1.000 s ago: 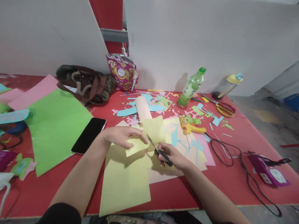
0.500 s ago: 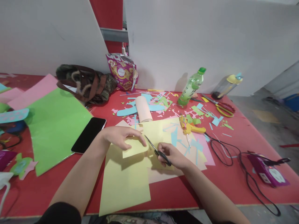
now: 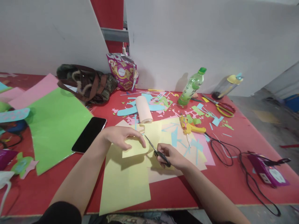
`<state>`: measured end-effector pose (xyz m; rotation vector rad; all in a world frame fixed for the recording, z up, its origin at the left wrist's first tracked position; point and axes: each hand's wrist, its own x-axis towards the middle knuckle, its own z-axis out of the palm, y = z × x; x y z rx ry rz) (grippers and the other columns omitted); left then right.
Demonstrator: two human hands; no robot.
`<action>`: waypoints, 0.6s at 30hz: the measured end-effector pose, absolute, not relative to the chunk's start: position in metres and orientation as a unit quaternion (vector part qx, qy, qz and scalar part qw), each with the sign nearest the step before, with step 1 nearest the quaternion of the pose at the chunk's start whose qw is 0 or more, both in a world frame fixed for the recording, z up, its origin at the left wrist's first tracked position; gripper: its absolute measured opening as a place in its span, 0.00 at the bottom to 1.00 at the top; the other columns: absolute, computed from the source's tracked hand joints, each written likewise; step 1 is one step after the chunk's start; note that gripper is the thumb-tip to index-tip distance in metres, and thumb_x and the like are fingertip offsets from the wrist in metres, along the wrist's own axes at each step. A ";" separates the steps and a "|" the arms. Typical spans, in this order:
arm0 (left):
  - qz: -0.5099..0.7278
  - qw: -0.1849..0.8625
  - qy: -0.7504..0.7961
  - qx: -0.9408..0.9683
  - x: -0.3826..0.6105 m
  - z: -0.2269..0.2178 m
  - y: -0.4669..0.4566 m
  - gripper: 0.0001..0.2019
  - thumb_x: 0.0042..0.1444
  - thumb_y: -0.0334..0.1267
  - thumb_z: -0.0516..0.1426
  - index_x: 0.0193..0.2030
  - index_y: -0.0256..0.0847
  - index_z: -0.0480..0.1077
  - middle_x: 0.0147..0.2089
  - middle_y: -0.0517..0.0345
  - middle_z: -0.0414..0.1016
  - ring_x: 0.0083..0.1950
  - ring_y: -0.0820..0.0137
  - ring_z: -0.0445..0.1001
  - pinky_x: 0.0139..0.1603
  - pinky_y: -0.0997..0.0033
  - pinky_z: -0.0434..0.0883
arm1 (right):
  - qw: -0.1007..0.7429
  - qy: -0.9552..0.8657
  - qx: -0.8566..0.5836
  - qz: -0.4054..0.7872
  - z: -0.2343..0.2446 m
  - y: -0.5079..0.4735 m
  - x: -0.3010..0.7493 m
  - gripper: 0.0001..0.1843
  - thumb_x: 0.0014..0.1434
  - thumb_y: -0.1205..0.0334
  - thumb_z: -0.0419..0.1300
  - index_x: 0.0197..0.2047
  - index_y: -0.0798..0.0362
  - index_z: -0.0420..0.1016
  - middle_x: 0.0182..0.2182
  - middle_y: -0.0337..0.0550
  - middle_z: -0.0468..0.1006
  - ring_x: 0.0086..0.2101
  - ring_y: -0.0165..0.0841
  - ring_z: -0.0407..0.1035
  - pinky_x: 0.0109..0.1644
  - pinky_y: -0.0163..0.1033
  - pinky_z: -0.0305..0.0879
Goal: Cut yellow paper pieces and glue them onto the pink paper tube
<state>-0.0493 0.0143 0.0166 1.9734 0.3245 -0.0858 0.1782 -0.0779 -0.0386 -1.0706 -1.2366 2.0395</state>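
Note:
My left hand [image 3: 125, 138] grips a small piece of yellow paper [image 3: 134, 149], thumb on its left part and fingers curled over its top. The piece is raised a little, casting a shadow below. In my right hand [image 3: 169, 154] is a pair of black-handled scissors [image 3: 162, 157], fingers wrapped in the loops. Their blades point up and left, close by the right edge of the held piece; whether they touch it I cannot tell. Beneath both hands lies a larger yellow sheet [image 3: 126, 186]. A pale pink paper roll [image 3: 143, 109] rests just beyond.
A black phone [image 3: 89, 134] and a green sheet [image 3: 56, 124] lie on the left. To the right are a yellow glue gun [image 3: 190, 127], its cable, and a purple power box [image 3: 268, 171]. A bottle [image 3: 192, 87], large scissors [image 3: 224, 109], a snack bag [image 3: 122, 71] and a camouflage bag [image 3: 86, 84] stand behind.
The paper roll has turned or shifted very slightly, with its near end a little closer. My hands, the held paper and the scissors are almost unmoved.

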 end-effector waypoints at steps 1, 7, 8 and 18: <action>-0.036 0.544 0.130 0.828 -0.049 0.016 0.014 0.25 0.38 0.23 0.48 0.46 0.39 0.67 0.49 0.58 0.71 0.49 0.67 0.68 0.51 0.76 0.61 | 0.259 -0.458 -0.394 0.753 -0.039 -0.078 0.179 0.23 0.40 0.51 0.65 0.24 0.52 0.54 0.15 0.27 0.62 0.15 0.21 0.60 0.17 0.27 0.55; -0.037 0.568 0.105 0.815 -0.046 0.015 0.014 0.26 0.38 0.21 0.48 0.46 0.38 0.66 0.49 0.57 0.71 0.50 0.67 0.68 0.52 0.75 0.61 | 0.254 -0.454 -0.383 0.764 -0.038 -0.077 0.179 0.23 0.39 0.50 0.66 0.24 0.53 0.55 0.15 0.28 0.63 0.15 0.21 0.61 0.17 0.27 0.55; -0.036 0.571 0.104 0.814 -0.046 0.015 0.014 0.26 0.38 0.21 0.48 0.46 0.38 0.67 0.49 0.57 0.71 0.50 0.67 0.68 0.52 0.75 0.61 | 0.252 -0.453 -0.383 0.765 -0.037 -0.077 0.179 0.23 0.39 0.50 0.66 0.24 0.53 0.55 0.15 0.28 0.62 0.15 0.21 0.60 0.17 0.27 0.55; -0.035 0.553 0.101 0.826 -0.048 0.016 0.015 0.24 0.38 0.23 0.48 0.45 0.37 0.67 0.48 0.56 0.71 0.47 0.68 0.68 0.51 0.75 0.62 | 0.282 -0.427 -0.423 0.748 -0.039 -0.077 0.177 0.24 0.37 0.53 0.67 0.23 0.52 0.54 0.13 0.25 0.61 0.12 0.20 0.57 0.15 0.27 0.54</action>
